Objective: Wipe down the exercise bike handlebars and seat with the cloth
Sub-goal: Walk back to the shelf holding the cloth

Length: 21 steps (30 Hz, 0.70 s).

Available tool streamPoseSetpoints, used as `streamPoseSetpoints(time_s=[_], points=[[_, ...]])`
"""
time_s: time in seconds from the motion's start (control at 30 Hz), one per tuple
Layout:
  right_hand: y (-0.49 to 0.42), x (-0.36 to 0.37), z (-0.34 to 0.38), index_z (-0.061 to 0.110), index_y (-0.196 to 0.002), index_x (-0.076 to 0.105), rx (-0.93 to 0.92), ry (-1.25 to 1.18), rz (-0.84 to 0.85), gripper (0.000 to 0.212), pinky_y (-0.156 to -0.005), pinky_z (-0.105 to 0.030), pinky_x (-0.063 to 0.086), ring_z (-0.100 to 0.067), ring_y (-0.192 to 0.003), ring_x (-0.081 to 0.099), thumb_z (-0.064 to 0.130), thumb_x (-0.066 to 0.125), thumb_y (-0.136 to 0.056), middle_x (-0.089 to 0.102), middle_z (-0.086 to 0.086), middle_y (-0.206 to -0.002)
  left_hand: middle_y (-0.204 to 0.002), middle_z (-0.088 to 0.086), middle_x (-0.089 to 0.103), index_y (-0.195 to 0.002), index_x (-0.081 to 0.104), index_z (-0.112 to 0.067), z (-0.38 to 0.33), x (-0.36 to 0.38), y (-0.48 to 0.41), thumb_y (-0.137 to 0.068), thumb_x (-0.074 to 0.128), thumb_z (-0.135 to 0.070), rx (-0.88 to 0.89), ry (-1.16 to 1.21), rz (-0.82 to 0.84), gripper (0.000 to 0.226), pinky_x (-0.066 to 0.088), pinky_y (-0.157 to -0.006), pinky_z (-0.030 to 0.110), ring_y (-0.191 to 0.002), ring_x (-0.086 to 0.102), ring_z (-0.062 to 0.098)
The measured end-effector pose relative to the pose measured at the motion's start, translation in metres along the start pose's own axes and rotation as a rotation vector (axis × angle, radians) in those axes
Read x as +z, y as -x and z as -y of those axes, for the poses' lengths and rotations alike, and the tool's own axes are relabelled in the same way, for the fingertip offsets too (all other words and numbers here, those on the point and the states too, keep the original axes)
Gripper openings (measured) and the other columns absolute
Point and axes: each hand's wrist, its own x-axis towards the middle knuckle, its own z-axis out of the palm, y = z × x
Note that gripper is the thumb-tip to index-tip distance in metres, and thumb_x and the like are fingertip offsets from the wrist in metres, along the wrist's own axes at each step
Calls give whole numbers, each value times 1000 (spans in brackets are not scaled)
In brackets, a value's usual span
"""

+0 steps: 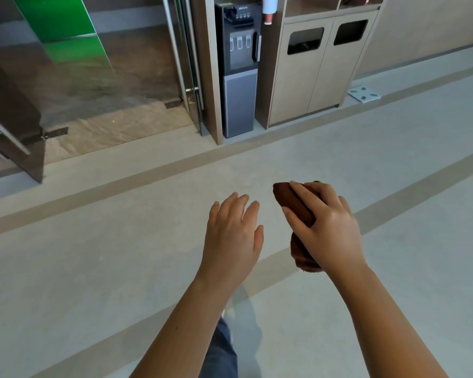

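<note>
My right hand [328, 227] grips a bunched brown cloth [291, 200], fingers curled over its top; the cloth sticks out past the fingertips and hangs below the wrist. My left hand [234, 230] hovers beside it, palm down, fingers straight and slightly spread, holding nothing. Both hands are held out over a grey floor. No exercise bike, handlebars or seat appear in the head view.
Ahead stand a grey water dispenser [239, 69] in a niche, a beige double bin cabinet [317, 75] to its right, and a glass door [14, 113] at left. A white bathroom scale [363, 94] lies on the floor. Tan stripes cross the floor [120, 241].
</note>
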Motion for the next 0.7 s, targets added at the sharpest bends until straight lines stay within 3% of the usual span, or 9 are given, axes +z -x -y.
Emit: streamPoseSetpoints(time_s=[0.1, 0.2, 0.43, 0.7], points=[[-60, 39, -5, 23, -120, 60, -10, -2, -15, 40, -71, -42, 52, -36, -88, 57, 30, 66, -82, 61, -7, -115, -141, 9, 42, -132, 45, -13, 36, 13, -63, -92, 45, -31, -2, -10, 27, 43, 18, -111, 43, -134, 31, 25], [-126, 75, -4, 24, -120, 60, -11, 19, -19, 39, -69, -39, 50, -35, -87, 57, 30, 66, -81, 61, -6, -114, -145, 5, 36, -136, 39, -16, 80, 15, -132, -94, 39, -34, -9, -4, 28, 45, 13, -113, 39, -136, 24, 21], [-288, 136, 1, 26, -119, 59, 22, 4, -52, 38, -68, -41, 52, -34, -88, 56, 31, 65, -82, 60, -3, -115, -142, 4, 40, -133, 42, -17, 161, 3, -297, -92, 43, -35, -40, -19, -37, 45, 14, -112, 39, -134, 28, 22], [-416, 193, -41, 26, -118, 60, 96, 3, -72, 38, -68, -39, 52, -33, -89, 57, 32, 64, -81, 61, -2, -113, -137, 8, 46, -129, 48, -15, 181, 39, -440, -90, 49, -33, 70, 7, 11, 43, 20, -110, 42, -130, 35, 25]])
